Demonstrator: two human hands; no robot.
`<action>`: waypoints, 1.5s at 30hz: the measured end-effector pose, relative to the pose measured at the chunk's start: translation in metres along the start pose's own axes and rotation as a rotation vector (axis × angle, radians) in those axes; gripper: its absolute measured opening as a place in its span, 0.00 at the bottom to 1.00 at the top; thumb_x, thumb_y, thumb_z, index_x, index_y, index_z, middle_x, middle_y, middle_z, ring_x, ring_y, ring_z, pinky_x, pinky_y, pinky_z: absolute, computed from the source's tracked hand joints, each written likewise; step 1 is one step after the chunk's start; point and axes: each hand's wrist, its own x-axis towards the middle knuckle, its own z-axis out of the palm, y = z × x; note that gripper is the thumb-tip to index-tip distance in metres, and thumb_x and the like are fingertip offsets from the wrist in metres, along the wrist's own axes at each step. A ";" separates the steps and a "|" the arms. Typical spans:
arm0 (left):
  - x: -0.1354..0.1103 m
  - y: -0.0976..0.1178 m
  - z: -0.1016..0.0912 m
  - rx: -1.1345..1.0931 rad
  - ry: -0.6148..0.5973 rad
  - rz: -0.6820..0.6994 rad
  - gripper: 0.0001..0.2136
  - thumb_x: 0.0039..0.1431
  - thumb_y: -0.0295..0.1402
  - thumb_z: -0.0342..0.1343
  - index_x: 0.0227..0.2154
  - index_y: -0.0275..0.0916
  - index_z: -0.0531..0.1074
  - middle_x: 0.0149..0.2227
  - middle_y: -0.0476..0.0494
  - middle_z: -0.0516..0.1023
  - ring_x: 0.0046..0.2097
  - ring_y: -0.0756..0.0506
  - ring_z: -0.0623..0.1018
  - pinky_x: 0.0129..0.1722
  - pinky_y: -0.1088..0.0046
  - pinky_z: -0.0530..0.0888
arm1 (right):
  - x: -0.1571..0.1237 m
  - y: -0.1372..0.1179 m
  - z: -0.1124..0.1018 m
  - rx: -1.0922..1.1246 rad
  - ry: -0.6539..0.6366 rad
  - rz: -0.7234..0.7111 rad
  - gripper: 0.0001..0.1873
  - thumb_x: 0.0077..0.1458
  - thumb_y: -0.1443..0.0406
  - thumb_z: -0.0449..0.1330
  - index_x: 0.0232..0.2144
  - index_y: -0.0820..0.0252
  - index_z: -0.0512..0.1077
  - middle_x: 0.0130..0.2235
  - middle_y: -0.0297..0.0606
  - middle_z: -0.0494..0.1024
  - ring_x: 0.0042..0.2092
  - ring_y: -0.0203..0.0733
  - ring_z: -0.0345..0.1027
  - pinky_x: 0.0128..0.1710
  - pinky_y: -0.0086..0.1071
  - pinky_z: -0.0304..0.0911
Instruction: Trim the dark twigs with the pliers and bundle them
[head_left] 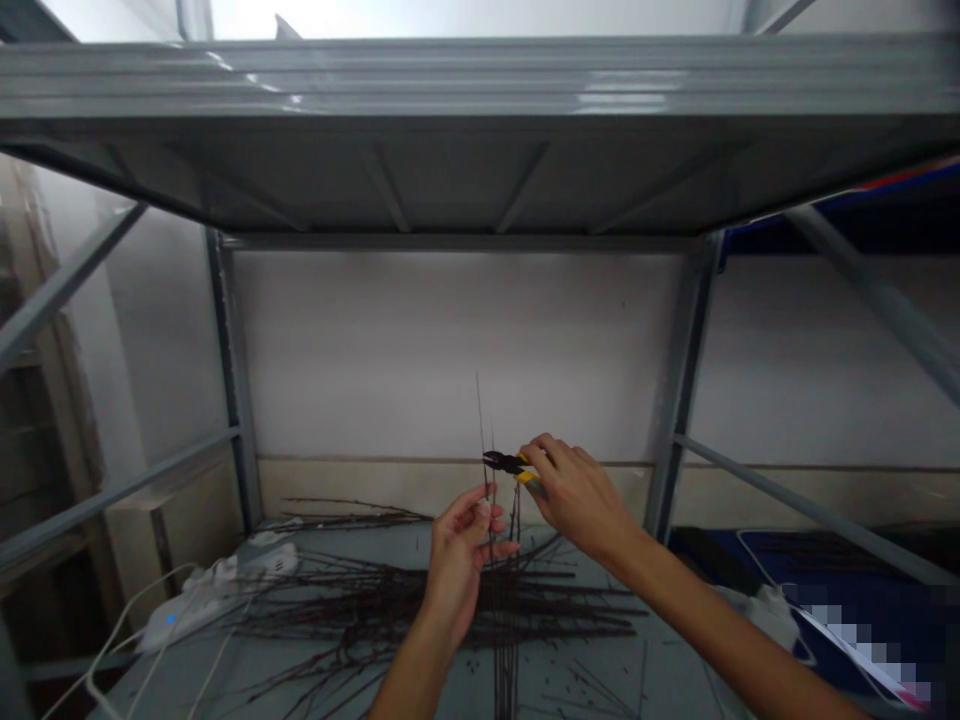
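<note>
In the middle of the head view my left hand [463, 545] is closed on a thin dark twig [490, 510], which stands upright and reaches above the fingers. My right hand [574, 490] grips the yellow handles of black-jawed pliers [504, 462], which look like cutting pliers. Their jaws point left and meet the twig just above my left fingertips; whether they are closed on it I cannot tell. Several more upright stems [506, 640] show below my hands. Behind them a pile of dark twigs [360, 600] lies across the grey shelf surface [600, 670].
A white power strip [187, 605] with a blue light and cables [97, 660] lies at left. Overhead runs a grey metal shelf [480, 80], with posts [679, 390] at the sides. Blue material [855, 620] is at right. Cut bits [592, 690] lie scattered in front.
</note>
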 end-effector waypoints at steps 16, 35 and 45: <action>-0.005 -0.003 0.004 -0.074 -0.035 0.009 0.18 0.50 0.40 0.71 0.38 0.32 0.80 0.35 0.40 0.77 0.27 0.53 0.68 0.26 0.71 0.80 | -0.018 0.013 0.012 -0.203 -0.031 -0.211 0.16 0.61 0.72 0.55 0.51 0.58 0.67 0.43 0.43 0.75 0.43 0.51 0.64 0.41 0.41 0.53; -0.006 -0.008 0.000 0.053 0.055 0.044 0.24 0.51 0.43 0.69 0.49 0.35 0.80 0.34 0.41 0.76 0.27 0.52 0.69 0.23 0.73 0.78 | -0.019 0.000 0.025 0.650 -0.205 0.305 0.13 0.61 0.54 0.56 0.35 0.57 0.72 0.31 0.34 0.79 0.32 0.42 0.73 0.34 0.31 0.64; -0.005 -0.012 0.000 0.119 0.069 0.101 0.27 0.51 0.45 0.68 0.51 0.35 0.79 0.30 0.45 0.74 0.24 0.52 0.68 0.21 0.72 0.77 | -0.004 0.013 0.003 0.545 -0.329 0.213 0.11 0.53 0.59 0.63 0.39 0.55 0.76 0.34 0.37 0.81 0.35 0.44 0.72 0.36 0.32 0.59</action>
